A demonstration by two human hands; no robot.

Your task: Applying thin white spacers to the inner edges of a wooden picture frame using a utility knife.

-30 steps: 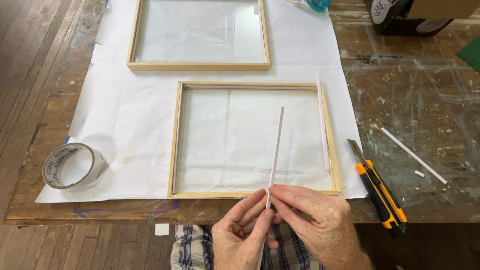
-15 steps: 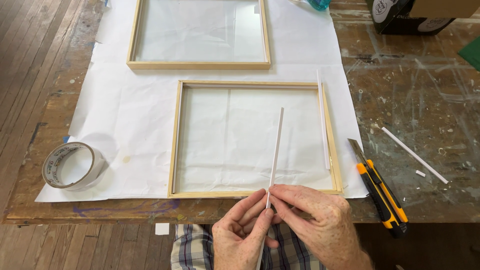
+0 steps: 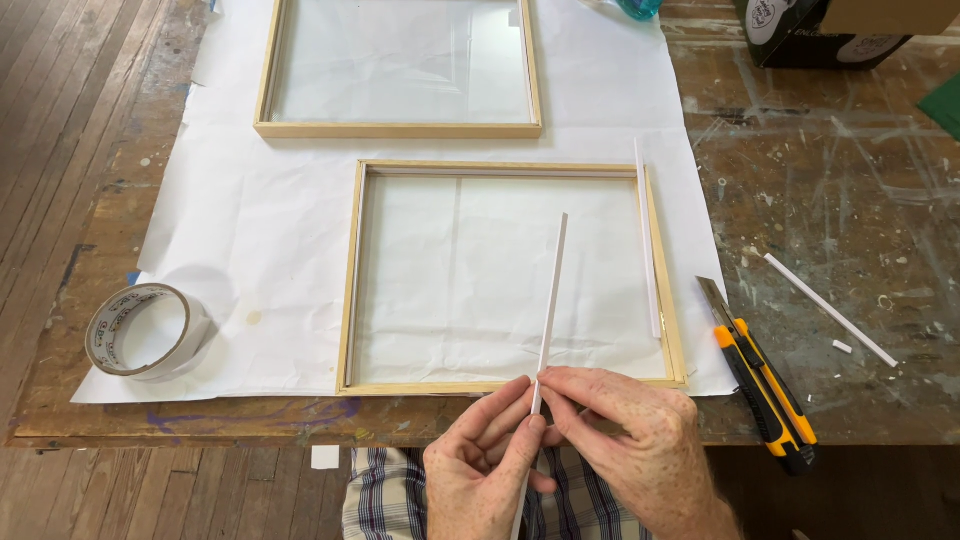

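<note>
- Head view, lower middle of the frame: my left hand (image 3: 490, 470) and my right hand (image 3: 625, 450) meet at the near edge of the worktable (image 3: 850, 200), fingertips of both pressed together in a pinch on one thin white strip (image 3: 550, 300)
- The strip runs long and narrow from my fingers up the picture, leaning slightly right, its far end over the glass of the nearer wooden frame (image 3: 350, 280); its lower end passes between my hands toward my lap
- Both hands sit at the same spot on the strip, left just below right, so neither is clearly nearer; the free length lies up and away from them, over the frame's middle
- The nearer frame lies flat on a white paper sheet (image 3: 230, 200); a second white strip (image 3: 648, 240) already lies along the inside of its right rail, roughly parallel to the one I hold
- Upper middle: a second wooden frame (image 3: 400, 128), also on the paper, well apart from my hands
- Left edge: a roll of clear tape (image 3: 145, 330) on the paper's corner
- Right side: an orange and black utility knife (image 3: 765, 385) just beside the paper, and a loose white strip (image 3: 830, 310) lying slantwise on the bare table
</note>
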